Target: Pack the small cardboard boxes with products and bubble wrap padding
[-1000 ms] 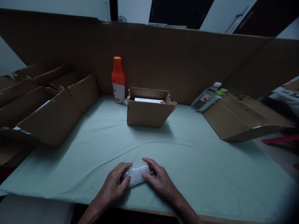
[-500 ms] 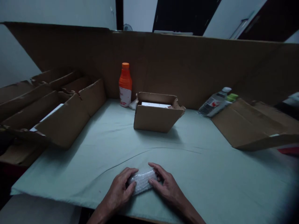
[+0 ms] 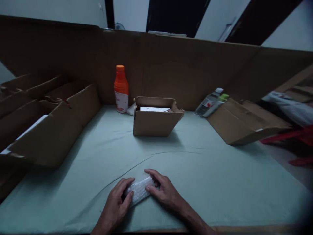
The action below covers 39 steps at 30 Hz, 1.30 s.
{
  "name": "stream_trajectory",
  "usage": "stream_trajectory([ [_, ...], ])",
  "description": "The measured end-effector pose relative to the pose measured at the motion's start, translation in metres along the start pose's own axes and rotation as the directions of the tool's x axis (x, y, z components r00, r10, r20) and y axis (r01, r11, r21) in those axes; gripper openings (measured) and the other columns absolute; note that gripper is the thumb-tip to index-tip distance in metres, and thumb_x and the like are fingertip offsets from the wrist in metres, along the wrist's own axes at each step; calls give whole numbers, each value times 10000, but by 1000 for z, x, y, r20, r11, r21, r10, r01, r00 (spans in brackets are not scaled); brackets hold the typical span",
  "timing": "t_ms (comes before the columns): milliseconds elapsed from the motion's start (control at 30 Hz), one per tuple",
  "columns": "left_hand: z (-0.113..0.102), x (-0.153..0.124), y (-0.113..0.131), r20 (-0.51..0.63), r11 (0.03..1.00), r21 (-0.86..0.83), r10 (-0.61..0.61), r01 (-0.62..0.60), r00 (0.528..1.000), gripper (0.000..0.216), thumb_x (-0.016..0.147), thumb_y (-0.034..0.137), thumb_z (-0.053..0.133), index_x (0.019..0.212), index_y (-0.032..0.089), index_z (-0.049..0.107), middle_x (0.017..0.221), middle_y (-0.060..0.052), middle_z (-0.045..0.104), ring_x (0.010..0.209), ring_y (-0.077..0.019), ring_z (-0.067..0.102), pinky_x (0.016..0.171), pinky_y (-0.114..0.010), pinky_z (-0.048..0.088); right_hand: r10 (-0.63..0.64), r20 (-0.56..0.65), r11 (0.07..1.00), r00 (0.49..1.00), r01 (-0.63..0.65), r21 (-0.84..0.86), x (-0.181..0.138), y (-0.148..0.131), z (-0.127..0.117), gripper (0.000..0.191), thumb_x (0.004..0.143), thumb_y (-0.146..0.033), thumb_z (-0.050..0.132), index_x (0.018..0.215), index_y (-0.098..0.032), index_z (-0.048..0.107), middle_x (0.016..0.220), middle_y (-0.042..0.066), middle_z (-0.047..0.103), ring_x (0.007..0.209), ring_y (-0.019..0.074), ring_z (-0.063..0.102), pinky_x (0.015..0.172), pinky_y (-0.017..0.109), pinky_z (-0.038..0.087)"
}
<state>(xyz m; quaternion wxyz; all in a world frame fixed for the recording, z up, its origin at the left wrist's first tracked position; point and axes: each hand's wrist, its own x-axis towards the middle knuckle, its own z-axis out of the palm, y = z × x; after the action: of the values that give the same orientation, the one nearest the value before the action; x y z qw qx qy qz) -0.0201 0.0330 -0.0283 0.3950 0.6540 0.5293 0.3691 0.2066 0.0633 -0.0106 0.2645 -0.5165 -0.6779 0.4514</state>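
A small bundle wrapped in bubble wrap (image 3: 139, 190) lies on the pale green cloth (image 3: 207, 173) near the table's front edge. My left hand (image 3: 116, 204) curls round its left end, thumb on top. My right hand (image 3: 163, 190) presses on its right end with fingers bent over it. Both hands hold the bundle down on the cloth. What the wrap contains is hidden.
An open cardboard box (image 3: 155, 120) with a white item inside stands mid-table. An orange bottle (image 3: 121, 88) is behind it to the left. Open cartons (image 3: 49, 130) line the left side, a flattened carton (image 3: 242, 122) and lying bottles (image 3: 210, 101) the right. A cardboard wall (image 3: 183, 65) closes the back.
The hands and bundle stay together in the same grip; only the head camera has shifted, so the scene has slid slightly left.
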Motion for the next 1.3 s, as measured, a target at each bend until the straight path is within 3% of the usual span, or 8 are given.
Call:
stream_trajectory([
  [333,-7,13,-3,18,977,136,164,-165,986,315,867,241,563,1163,215,670,1038,-87,748,905,-218,733,775,-323,615,-33,2,999,999,33,-10,2,4,-10,520,792,-248,685,1307,-231,619,972,27,689,774,159,587,711,283,474],
  [567,-50,93,51,-125,821,464,432,-333,893,341,919,271,527,1245,224,616,1267,-118,640,1154,-262,633,936,-414,561,-129,-158,988,979,114,-103,13,-14,-76,461,821,-301,672,1272,-215,637,924,42,682,756,175,597,713,310,509],
  [667,-61,153,80,-127,694,584,590,-421,797,369,898,221,538,1263,199,594,1307,-139,623,1201,-297,592,1006,-487,504,-233,-275,961,933,177,-213,20,-40,-115,434,853,-349,666,1269,-226,639,899,36,672,763,174,607,727,311,526],
  [800,-60,217,95,-33,574,650,677,-498,736,455,842,129,575,1296,153,554,1340,-154,619,1271,-324,542,1045,-513,466,-385,-424,910,820,258,-325,36,-71,-163,442,854,-374,709,1271,-246,638,933,24,664,794,165,612,739,298,536],
  [967,-49,230,83,-18,493,699,737,-518,676,281,853,57,542,1111,128,629,1050,-128,723,1211,-343,567,985,-500,501,-455,-559,890,693,352,-290,70,-92,-202,454,800,-348,783,1224,-251,657,904,6,662,794,155,619,747,289,550],
  [1067,-45,220,76,-78,493,702,771,-515,632,227,882,65,559,1087,137,627,998,-110,728,1194,-325,565,995,-486,499,-464,-533,884,707,402,-237,103,-103,-208,427,783,-347,790,1175,-230,669,887,5,661,785,154,624,717,284,558],
  [1200,-40,212,78,-107,500,687,787,-527,607,187,882,58,593,1050,134,624,979,-109,728,1157,-314,574,990,-487,504,-456,-359,886,815,455,-91,157,-116,-198,425,775,-354,768,1154,-199,652,878,5,664,762,150,621,647,264,539],
  [1300,-37,206,82,-116,506,681,788,-529,604,190,876,44,602,1042,133,625,990,-110,724,1159,-316,572,975,-485,513,-480,-236,877,845,471,-96,190,-123,-185,407,764,-318,750,1127,-162,650,884,11,667,767,146,611,657,259,508],
])
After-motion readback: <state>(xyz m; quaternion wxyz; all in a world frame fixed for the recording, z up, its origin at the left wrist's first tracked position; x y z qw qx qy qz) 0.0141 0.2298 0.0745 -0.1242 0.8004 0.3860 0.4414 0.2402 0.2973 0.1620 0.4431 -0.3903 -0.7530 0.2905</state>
